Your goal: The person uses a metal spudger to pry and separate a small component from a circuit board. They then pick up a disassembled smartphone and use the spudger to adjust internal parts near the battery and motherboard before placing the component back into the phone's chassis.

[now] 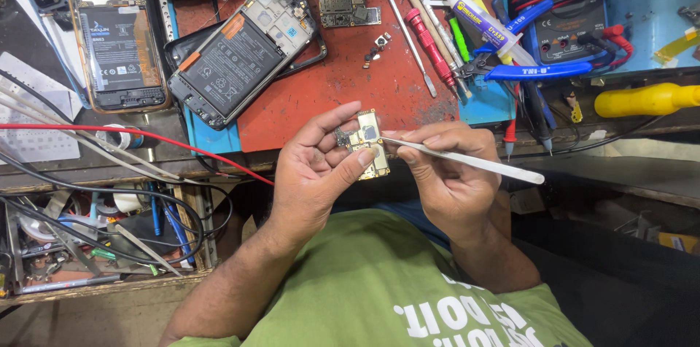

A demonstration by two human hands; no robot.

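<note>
Holding the small circuit board (368,144) at frame centre, the left hand (313,176) pinches its edges; the right hand (445,172) grips closed tweezers (467,161), long axis slanting lower right, tip touching the board's right edge.

Two opened phones (232,55) (114,35), two circuit boards (368,144) (348,6), one tweezers (467,160), one multimeter (570,15).

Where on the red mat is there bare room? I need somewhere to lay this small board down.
The red mat is bare in its lower middle, between the opened phone and the screwdriver. Loose small parts border it above. The right side, by the cutters and multimeter, is crowded.
</note>
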